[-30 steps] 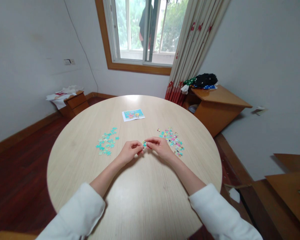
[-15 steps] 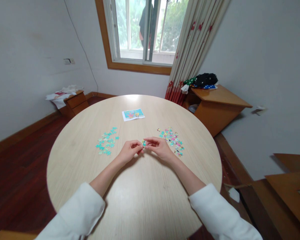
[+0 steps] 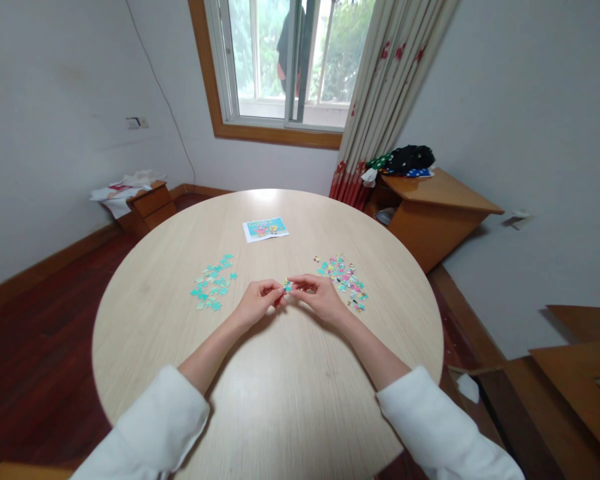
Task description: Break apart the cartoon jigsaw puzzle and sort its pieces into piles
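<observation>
Small turquoise-and-yellow jigsaw puzzle pieces (image 3: 287, 285) sit between my fingertips over the middle of the round table. My left hand (image 3: 261, 300) pinches them from the left, thumb and forefinger closed. From the right, my right hand (image 3: 316, 293) grips them between thumb and fingers. The fingers partly hide the pieces, so I cannot tell how many there are. Left of my hands lies a loose group of mostly turquoise puzzle pieces (image 3: 213, 288). A mixed-colour pile of puzzle pieces (image 3: 349, 275) lies just beyond my right hand.
A printed picture sheet (image 3: 266, 229) lies toward the far side of the pale round table (image 3: 270, 400). Behind it are a window and a long curtain (image 3: 380, 87). A wooden cabinet (image 3: 440, 200) with cloths on top stands back right, a small drawer unit (image 3: 153, 205) back left.
Both hands stay almost in place, with the pieces still between the fingertips. The whole view has shifted very slightly.
</observation>
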